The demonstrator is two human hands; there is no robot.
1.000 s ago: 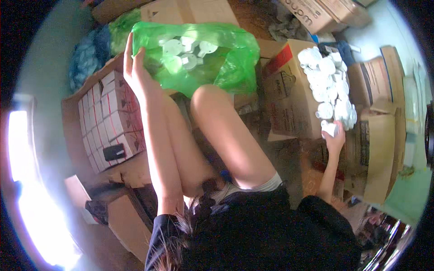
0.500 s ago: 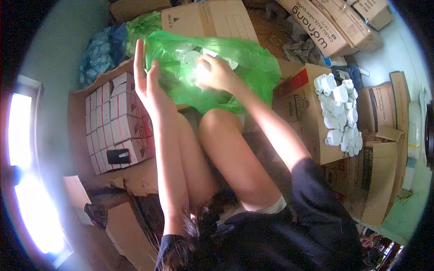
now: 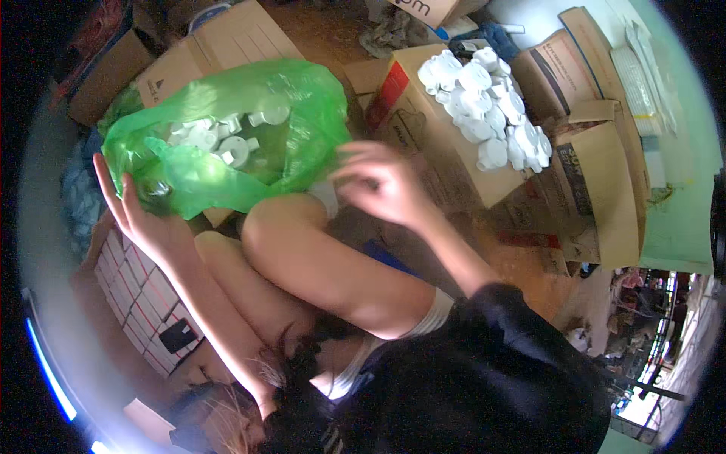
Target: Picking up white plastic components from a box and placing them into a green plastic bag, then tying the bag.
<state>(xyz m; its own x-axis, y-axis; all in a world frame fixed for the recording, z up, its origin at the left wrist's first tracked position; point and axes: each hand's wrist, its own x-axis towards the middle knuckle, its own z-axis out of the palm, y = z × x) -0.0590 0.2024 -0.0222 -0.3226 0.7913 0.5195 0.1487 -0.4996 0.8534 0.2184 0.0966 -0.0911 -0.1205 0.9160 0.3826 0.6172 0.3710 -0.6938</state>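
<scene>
A green plastic bag (image 3: 302, 98) lies spread with its mouth gaping, just beyond my knees. Inside are several white plastic fittings (image 3: 238, 151), round discs with short stubs. My left hand (image 3: 147, 219) rests against the bag's near left side, its fingers stretched out and apart. Between the bag and a cardboard box, my right hand (image 3: 386, 185) is in mid-air, its fingers bent and smeared by motion. Whether it holds anything does not show. A pile of similar white fittings (image 3: 484, 106) sits on top of that cardboard box (image 3: 431, 140) to the right.
At the lower left, a carton holds rows of small white boxes (image 3: 132, 284), with a dark flat object (image 3: 177, 336) on them. Another large carton (image 3: 227, 45) stands behind the bag. More cardboard (image 3: 605, 189) leans at the right, near a pale green wall (image 3: 681, 219).
My right hand has come out of the bag and moved right, toward the box with the piled fittings. My left hand stays at the bag's left side. The view has turned to the right.
</scene>
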